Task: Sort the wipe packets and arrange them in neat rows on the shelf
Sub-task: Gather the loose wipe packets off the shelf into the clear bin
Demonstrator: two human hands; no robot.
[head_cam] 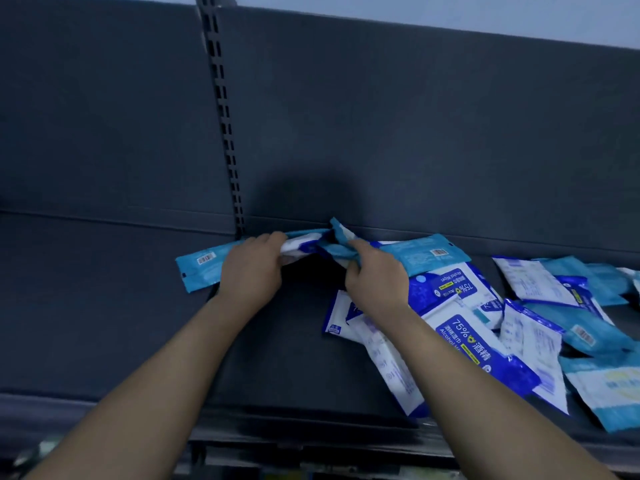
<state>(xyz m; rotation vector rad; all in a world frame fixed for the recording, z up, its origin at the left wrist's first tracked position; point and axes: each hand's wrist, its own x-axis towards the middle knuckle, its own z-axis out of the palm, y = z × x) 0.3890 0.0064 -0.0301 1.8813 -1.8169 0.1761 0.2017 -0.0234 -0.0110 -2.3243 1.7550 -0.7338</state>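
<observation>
Head view: left hand [251, 268] and right hand [372, 275] both pinch a crumpled bunch of packets [311, 245] at the back edge of the shelf [104, 306]. The slack film could slip from the grip. If nudged, the pile [485, 334] by the front right edge could slide off.

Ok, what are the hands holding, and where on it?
A bunch of packets at the back of the shelf. The left hand grips its left side, the right hand its right side.
</observation>
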